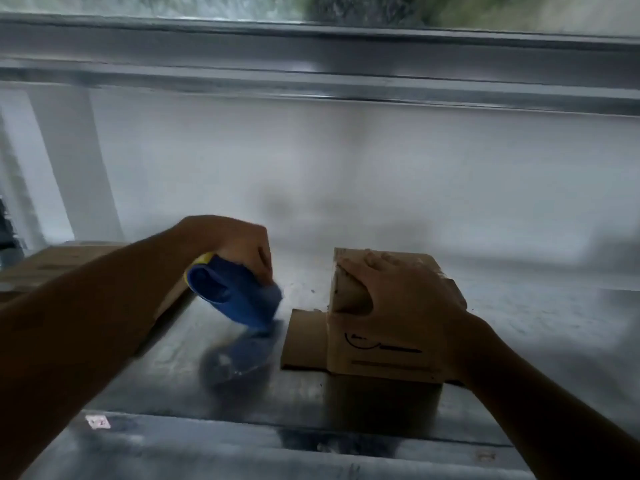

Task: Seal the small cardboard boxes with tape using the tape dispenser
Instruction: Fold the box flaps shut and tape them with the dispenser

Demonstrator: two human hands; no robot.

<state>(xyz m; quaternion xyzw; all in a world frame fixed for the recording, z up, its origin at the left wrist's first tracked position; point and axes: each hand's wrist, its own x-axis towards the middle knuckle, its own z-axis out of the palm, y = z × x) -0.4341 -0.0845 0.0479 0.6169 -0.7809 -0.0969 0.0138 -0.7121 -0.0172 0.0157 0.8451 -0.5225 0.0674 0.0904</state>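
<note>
Steel counter below: left hand grips the tape dispenser, right hand flat atop the small box just beside; taping likely comes next, needing the side flap closed.

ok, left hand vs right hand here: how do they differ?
Grip: the left hand is curled round the blue dispenser, while the right hand lies with its fingers flat across the top of the box.
Sharpness: the left hand and dispenser are motion-blurred; the right hand looks sharper.
Place: the left hand is left of the box and clear of it; the right hand is on the box.
Shared: both are bare, and each is on a task item.
</note>
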